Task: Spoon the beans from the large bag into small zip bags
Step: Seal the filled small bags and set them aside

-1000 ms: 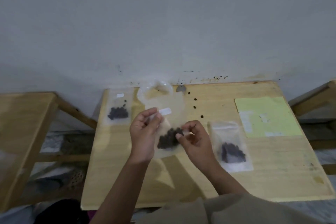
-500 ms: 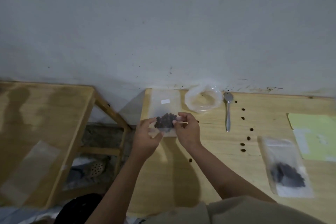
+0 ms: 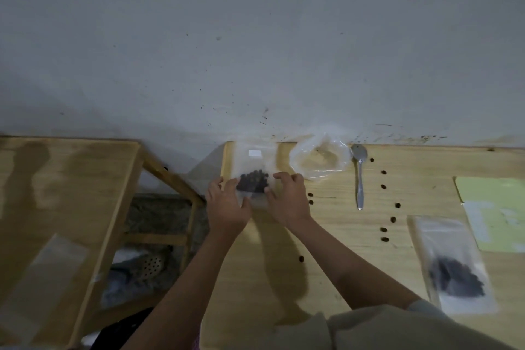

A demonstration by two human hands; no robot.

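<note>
A small zip bag (image 3: 252, 183) holding dark beans lies at the far left corner of the wooden table (image 3: 326, 250), on top of another small bag with a white label (image 3: 254, 153). My left hand (image 3: 227, 207) and my right hand (image 3: 288, 199) flank it, thumbs touching its lower corners and fingers loose. The large clear bag (image 3: 319, 160) sits crumpled by the wall, looking nearly empty. Beside it lies a metal spoon (image 3: 360, 179). Another filled zip bag (image 3: 454, 267) lies at the right.
Several loose beans (image 3: 383, 187) are scattered around the spoon, and one (image 3: 301, 258) lies nearer me. Green paper (image 3: 497, 207) lies at the far right. A second wooden table (image 3: 56, 193) stands left across a gap, with an empty clear bag (image 3: 48, 270) on it.
The bag of beans went from held up in front of me to the table's far left corner. My fingers have loosened from their pinch. The view swung left.
</note>
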